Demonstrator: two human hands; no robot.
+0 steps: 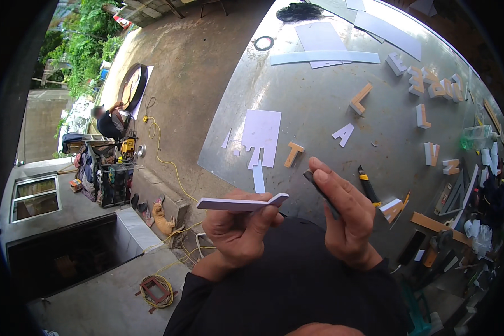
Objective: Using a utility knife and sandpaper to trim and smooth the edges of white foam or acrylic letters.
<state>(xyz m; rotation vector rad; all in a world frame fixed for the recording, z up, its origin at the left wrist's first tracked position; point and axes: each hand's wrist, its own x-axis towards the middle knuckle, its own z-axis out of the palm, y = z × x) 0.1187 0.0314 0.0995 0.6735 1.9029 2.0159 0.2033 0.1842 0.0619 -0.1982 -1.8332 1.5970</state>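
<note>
My left hand [238, 231] is closed on a thin white board piece [229, 204], pinched between thumb and fingers. It has a long flat arm and a short angled end. Beside it, my right hand [347, 215] grips a small dark flat piece [322, 193] between thumb and straight fingers; its kind is hard to make out. The two held things are apart. Just beyond my hands on the metal table [319, 117] lie a wood-coloured block letter [293, 154], a flat white cut-out letter [343, 134] and a yellow-and-black utility knife [368, 185].
A notched white sheet [261, 134] with scraps lies at left on the table. More block letters [423, 116] stand at the right, near a green bottle [476, 138] and tools. A yellow cable [163, 159] crosses the floor. Another person [109, 122] sits far left; a cat [161, 218] lies nearby.
</note>
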